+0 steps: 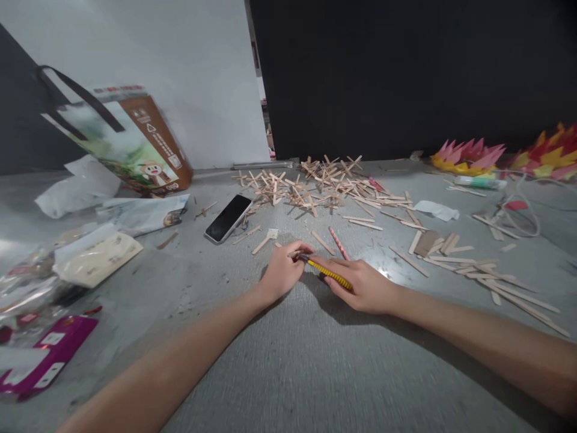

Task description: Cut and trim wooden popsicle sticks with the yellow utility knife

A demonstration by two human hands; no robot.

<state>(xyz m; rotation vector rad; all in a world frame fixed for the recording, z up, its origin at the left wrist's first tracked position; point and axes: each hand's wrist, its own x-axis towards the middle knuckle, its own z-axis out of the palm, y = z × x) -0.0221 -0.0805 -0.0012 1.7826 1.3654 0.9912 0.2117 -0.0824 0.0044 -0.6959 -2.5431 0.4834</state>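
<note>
Near the middle of the table, my right hand [365,287] is closed around a yellow utility knife [331,273] with a ridged body. The knife's dark tip points left and meets the fingers of my left hand [283,272]. That hand is curled shut in a pinch on a small wooden stick [293,255], of which only a bit shows. Just beyond the hands lie a red-and-white patterned pencil [338,243] and a loose wooden stick [323,243].
Crossed wooden sticks [311,189] are heaped at the back, and plain craft sticks [478,270] lie scattered right. A phone [229,219] rests left of the heap. Farther left are a shopping bag [135,144] and plastic packets [97,255]. Paper flowers [469,157] and a glue stick [480,183] are far right.
</note>
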